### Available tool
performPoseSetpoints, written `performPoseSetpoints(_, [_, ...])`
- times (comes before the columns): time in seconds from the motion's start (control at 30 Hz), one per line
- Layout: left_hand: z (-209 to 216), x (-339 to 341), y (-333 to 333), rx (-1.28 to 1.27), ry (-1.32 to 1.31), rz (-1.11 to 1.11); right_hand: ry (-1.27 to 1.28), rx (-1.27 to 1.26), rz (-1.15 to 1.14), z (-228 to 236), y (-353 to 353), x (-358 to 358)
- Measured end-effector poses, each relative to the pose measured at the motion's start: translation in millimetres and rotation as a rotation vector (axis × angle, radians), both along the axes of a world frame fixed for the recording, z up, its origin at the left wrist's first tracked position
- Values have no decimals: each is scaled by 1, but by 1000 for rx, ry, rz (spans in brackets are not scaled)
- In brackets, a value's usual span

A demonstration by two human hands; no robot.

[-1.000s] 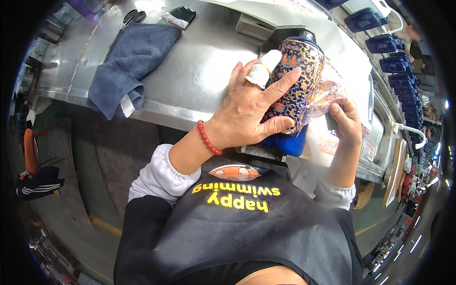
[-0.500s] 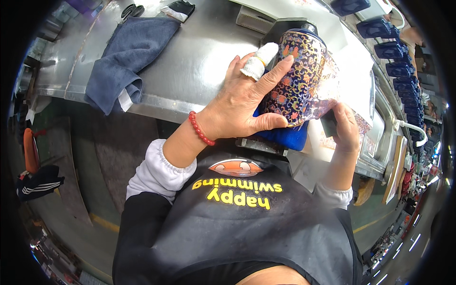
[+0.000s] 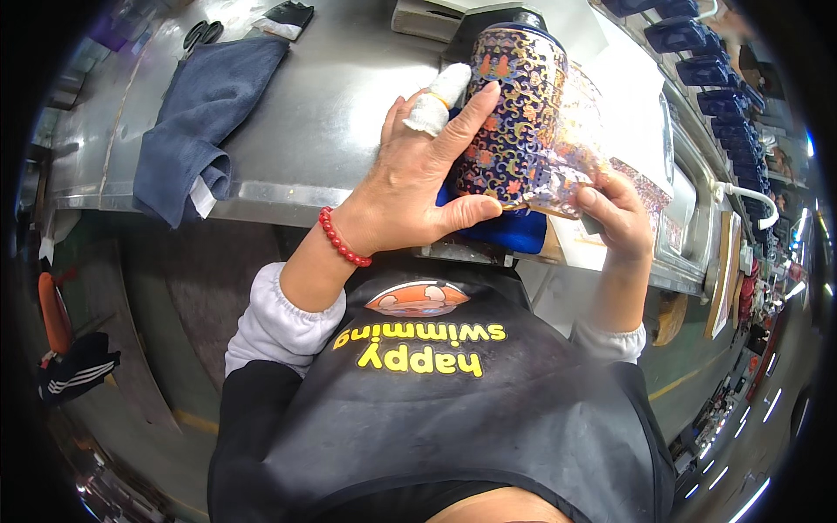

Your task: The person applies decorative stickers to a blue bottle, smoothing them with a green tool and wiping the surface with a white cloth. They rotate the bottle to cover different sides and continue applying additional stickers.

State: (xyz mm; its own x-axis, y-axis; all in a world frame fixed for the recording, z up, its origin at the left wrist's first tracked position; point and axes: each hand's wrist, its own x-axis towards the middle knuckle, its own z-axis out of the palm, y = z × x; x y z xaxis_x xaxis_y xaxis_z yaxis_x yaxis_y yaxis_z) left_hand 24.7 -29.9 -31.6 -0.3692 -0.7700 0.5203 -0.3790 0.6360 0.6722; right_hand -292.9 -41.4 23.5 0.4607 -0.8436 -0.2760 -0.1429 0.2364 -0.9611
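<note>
- Since a second ago the ornate blue and gold vessel (image 3: 513,113) has tipped a little further from the person's body, its dark top now nearer the upper edge of the view, and the left hand (image 3: 417,187) has slid higher on its side.
- The vessel lies against the front edge of the steel bench (image 3: 331,105), with its long axis running from the lower end by the person's chest up and away to the dark top.
- The left hand presses flat and spread on the vessel's left flank, thumb hooked under the lower rim; one finger wears a white bandage (image 3: 438,100), and a red bead bracelet (image 3: 342,240) circles the wrist.
- The right hand (image 3: 617,218) is closed in a pinch on a clear glossy film (image 3: 580,139) that lies along the vessel's right side; the film curls off the surface at its lower edge.
- Both hands touch the vessel, the left bearing more of it and the right at its lower right.
- A blue cushion (image 3: 510,231) sits under the vessel's lower end, touching it.
- The vessel's top looks capped, so its contents cannot be seen.
- A folded grey-blue towel (image 3: 205,118) lies well apart to the left, and black scissors (image 3: 200,35) lie beyond it.
- A row of dark blue boxes (image 3: 697,52) runs along the far right; whether they hold anything cannot be told.
</note>
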Motion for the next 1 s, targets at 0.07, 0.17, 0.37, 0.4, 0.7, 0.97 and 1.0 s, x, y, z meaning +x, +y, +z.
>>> performPoseSetpoints(0.07, [0, 0, 0, 5, 4, -5, 119, 5, -12, -1, 0, 3])
performPoseSetpoints(0.17, [0, 1, 0, 12, 8, -12, 189, -47, 21, -4, -2, 8])
performPoseSetpoints(0.37, [-4, -2, -1, 7, 36, -12, 315, -241, 53, -12, -4, 19])
performPoseSetpoints(0.4, [-5, -3, -2, 7, 47, -12, 310, -247, 35, -13, -4, 21])
performPoseSetpoints(0.7, [-1, 2, -1, 34, 53, -53, 512, -532, 55, -6, -2, 28])
performPoseSetpoints(0.97, [-16, -1, 3, 54, 298, -47, 516, -497, 28, -10, 0, 35])
performPoseSetpoints(1.0, [-18, -2, 4, 44, 290, -34, 496, -470, 13, -11, 0, 36])
